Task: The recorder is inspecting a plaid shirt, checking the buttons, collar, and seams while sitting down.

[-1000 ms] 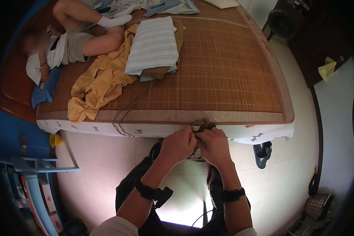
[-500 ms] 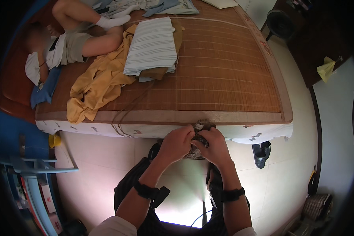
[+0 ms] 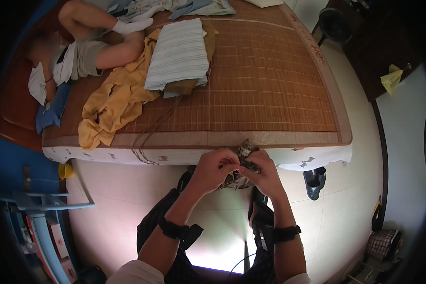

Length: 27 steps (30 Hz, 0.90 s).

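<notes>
A crumpled brown and grey bundle with a small white patch hangs at the near edge of the bed. It may be patterned cloth or shiny wrapping; I cannot tell which. My left hand is closed at its left side, thumb and fingertips pinched together. Opposite it, my right hand curls over the bundle's right side and pinches it. Both thumbs meet in front of the bundle, hiding part of it. Each wrist wears a black strap.
The bed has a brown woven mat. A folded striped cloth and a mustard garment lie on it, near a reclining person. Black slippers rest on the floor at right; a pale blue chair stands at left.
My fingertips have shifted on the bundle, and the two thumbs have come together. My right forearm has swung slightly outward. The bundle's top leans a little further right.
</notes>
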{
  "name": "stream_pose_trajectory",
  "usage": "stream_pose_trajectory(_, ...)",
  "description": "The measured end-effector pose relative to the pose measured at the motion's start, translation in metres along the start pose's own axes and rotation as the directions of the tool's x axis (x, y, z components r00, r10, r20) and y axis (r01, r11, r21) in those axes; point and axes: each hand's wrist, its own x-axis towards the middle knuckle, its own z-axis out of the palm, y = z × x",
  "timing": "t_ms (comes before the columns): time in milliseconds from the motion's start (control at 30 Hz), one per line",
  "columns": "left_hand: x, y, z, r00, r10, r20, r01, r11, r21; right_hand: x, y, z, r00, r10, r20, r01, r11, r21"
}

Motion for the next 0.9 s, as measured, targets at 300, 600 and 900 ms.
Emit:
stream_pose_trajectory(300,0.001,0.019,0.008,0.994,0.108,-0.008,-0.107,0.988,0.108,-0.006,-0.005,0.001,0.927,0.362,0.098,-0.373,0.864,0.339)
stream_pose_trajectory(600,-0.005,0.016,0.020,0.999,-0.008,-0.033,0.012,0.992,0.127,-0.005,-0.006,0.001,0.899,0.384,0.211,-0.422,0.631,0.651)
stream_pose_trajectory(900,-0.009,0.017,0.029,0.948,0.317,0.018,-0.305,0.893,0.331,0.004,-0.014,-0.019,0.771,0.500,0.393,-0.633,0.664,0.397)
